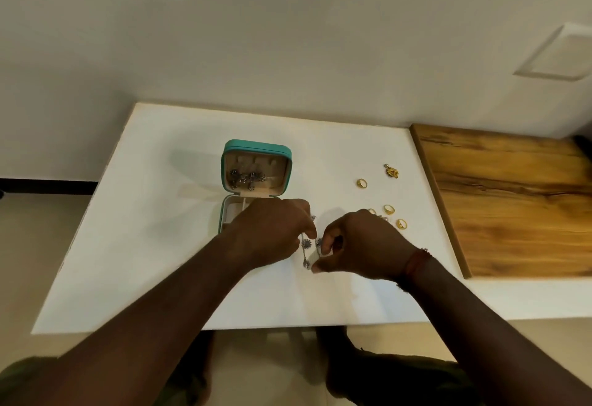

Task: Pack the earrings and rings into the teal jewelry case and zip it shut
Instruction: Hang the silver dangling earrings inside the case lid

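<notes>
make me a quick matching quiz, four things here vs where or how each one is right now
Things
1 case
2 gold rings
3 silver earring
4 wood board

States
a pinched between left hand and right hand
b at the far right of the view
c open, lid up
d loose on the white table, right of the hands

Pairs: 1-c, 2-d, 3-a, 4-b

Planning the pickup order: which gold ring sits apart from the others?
The lone ring nearest the gold charm; the others cluster beside the right hand.
</notes>
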